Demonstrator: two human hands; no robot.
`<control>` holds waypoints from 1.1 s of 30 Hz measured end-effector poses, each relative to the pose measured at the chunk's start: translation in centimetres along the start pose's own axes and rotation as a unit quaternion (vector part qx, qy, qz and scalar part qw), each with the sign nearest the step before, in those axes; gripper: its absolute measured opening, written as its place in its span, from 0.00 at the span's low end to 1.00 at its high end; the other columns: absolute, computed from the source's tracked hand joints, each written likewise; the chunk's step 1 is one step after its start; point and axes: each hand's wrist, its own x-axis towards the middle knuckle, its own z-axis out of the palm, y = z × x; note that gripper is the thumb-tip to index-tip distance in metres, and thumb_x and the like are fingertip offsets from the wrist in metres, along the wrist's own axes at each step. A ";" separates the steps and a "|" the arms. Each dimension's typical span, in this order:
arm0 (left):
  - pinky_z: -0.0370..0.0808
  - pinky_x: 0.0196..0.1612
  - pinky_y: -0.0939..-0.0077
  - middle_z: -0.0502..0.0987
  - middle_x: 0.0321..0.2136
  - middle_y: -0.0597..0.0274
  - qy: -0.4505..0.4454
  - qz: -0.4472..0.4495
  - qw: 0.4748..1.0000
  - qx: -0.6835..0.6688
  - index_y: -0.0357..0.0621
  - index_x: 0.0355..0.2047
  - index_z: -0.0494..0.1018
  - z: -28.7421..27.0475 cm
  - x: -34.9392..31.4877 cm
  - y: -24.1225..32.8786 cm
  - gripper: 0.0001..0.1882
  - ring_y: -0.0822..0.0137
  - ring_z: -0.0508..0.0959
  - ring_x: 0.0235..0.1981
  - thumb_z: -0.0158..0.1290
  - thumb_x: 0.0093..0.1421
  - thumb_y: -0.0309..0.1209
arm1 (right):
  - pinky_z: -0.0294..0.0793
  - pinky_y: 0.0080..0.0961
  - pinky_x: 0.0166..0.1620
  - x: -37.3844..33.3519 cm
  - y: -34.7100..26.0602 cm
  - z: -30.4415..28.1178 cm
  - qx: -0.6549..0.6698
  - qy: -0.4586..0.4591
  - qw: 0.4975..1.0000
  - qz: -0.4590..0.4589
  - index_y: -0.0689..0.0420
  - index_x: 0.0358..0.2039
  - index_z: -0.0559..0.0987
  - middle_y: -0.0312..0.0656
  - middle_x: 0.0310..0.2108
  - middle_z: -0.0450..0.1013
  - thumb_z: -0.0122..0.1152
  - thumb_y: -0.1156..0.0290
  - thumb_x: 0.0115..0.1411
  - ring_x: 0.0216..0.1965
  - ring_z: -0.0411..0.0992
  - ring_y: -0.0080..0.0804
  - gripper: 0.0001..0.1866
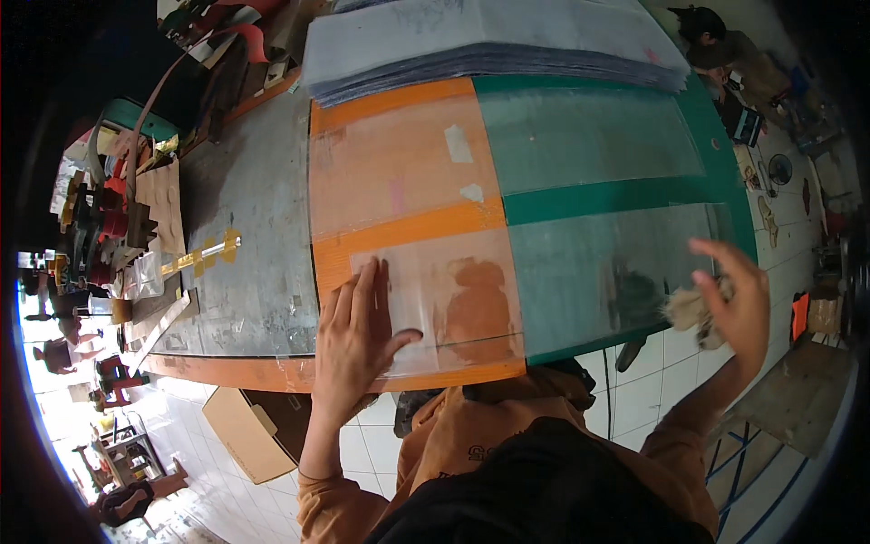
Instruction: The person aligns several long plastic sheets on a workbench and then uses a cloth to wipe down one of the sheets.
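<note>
A long clear plastic sheet lies along the near edge of the table, across its orange and green surfaces. My left hand rests on the sheet's left end, fingers stretched out and thumb apart. At the sheet's right end, my right hand holds a crumpled beige rag, with some fingers raised off it. The grip's underside is hidden. A second clear sheet lies farther back, parallel to the near one, with whitish patches on its orange part.
A thick stack of translucent sheets fills the table's far side. Left is a grey board with yellow tape. A cardboard box stands on the tiled floor below. Another person is at the far right.
</note>
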 end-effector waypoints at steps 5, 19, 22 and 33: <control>0.63 0.56 0.59 0.67 0.51 0.50 -0.133 -0.065 0.989 -0.019 0.42 0.59 0.58 -0.4 0.0 -0.1 0.49 0.49 0.65 0.56 0.66 0.36 0.43 | 0.67 0.37 0.54 1.2 7.4 0.6 -0.103 -0.021 0.993 0.047 0.51 0.53 0.70 0.46 0.55 0.66 0.67 0.72 0.44 0.55 0.66 0.46 0.32; 0.64 0.47 0.63 0.68 0.49 0.60 0.012 0.042 0.994 0.097 0.48 0.57 0.62 -0.9 0.5 0.1 0.42 0.57 0.67 0.49 0.64 0.40 0.39 | 0.73 0.36 0.42 2.4 7.4 2.7 -0.222 0.026 0.973 0.061 0.54 0.47 0.71 0.38 0.53 0.65 0.69 0.69 0.43 0.43 0.72 0.43 0.28; 0.63 0.50 0.62 0.67 0.50 0.59 0.011 0.004 0.998 0.064 0.49 0.57 0.61 -1.2 0.9 0.0 0.42 0.55 0.66 0.51 0.64 0.40 0.39 | 0.72 0.37 0.38 2.0 7.4 2.9 -0.225 0.070 0.970 0.056 0.58 0.38 0.71 0.39 0.46 0.66 0.66 0.69 0.47 0.39 0.73 0.43 0.18; 0.64 0.50 0.60 0.65 0.46 0.57 -0.051 -0.012 0.998 0.040 0.46 0.51 0.64 -2.0 2.8 -1.1 0.42 0.52 0.66 0.49 0.68 0.34 0.41 | 0.67 0.27 0.31 -2.0 4.9 -2.8 -0.189 0.169 0.967 -0.038 0.63 0.31 0.72 0.45 0.28 0.70 0.54 0.74 0.59 0.27 0.70 0.38 0.05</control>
